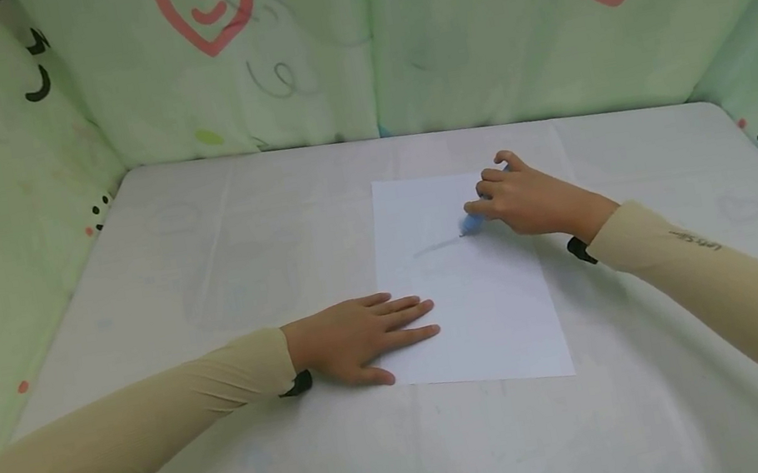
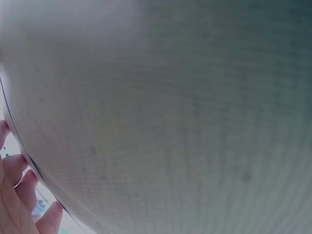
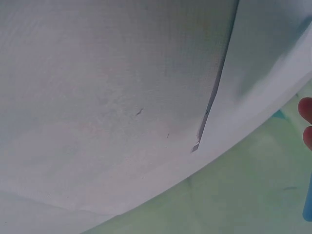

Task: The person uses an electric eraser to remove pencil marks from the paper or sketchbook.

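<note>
A white sheet of paper lies on the table, with a faint grey streak on its upper half. My right hand grips a blue pen over the upper right of the sheet, its dark tip pointing down at the end of the streak. Whether the tip touches the paper I cannot tell. At the sheet's lower left edge, my left hand rests palm down, fingers spread across the paper. In the right wrist view only fingertips and part of the blue pen show. Several fingers appear in the left wrist view's corner.
A white cloth covers the table, which has faint marks on it. Green curtains printed with hearts and black shapes enclose the back and both sides. Dark bands sit under both wrists, below the beige sleeves.
</note>
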A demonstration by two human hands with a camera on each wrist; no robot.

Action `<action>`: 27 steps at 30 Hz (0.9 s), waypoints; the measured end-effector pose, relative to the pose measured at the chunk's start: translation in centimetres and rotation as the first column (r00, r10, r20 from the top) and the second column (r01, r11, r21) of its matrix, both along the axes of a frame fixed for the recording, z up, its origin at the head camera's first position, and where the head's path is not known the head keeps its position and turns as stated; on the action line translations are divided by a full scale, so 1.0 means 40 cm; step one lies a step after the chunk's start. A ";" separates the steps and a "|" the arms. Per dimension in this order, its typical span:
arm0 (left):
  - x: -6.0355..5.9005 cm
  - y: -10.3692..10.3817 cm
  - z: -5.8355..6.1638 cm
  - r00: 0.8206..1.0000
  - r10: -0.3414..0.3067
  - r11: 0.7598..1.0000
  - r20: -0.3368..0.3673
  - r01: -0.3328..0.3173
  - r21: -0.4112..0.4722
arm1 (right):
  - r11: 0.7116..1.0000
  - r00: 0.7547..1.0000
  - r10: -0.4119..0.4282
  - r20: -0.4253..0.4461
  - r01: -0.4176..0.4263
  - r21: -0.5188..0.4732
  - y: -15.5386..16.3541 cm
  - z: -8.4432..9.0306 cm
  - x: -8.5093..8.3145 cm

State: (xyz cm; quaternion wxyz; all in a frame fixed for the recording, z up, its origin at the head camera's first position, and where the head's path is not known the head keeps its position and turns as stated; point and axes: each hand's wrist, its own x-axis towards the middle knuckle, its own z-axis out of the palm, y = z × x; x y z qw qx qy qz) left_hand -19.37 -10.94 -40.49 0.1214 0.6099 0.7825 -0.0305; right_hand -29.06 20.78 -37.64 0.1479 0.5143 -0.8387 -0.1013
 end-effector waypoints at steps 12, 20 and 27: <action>0.001 0.000 0.002 1.000 -0.005 1.000 0.011 0.005 0.009 | 1.000 1.000 0.020 0.010 -0.020 -0.016 0.004 -0.002 -0.001; 0.002 0.002 0.002 1.000 -0.010 1.000 -0.011 0.010 0.013 | 1.000 0.999 -0.008 0.033 0.007 0.018 0.004 0.003 0.004; 0.002 0.002 0.001 1.000 -0.010 1.000 -0.017 0.010 0.010 | 1.000 0.999 0.012 0.045 -0.012 0.011 0.007 0.002 0.005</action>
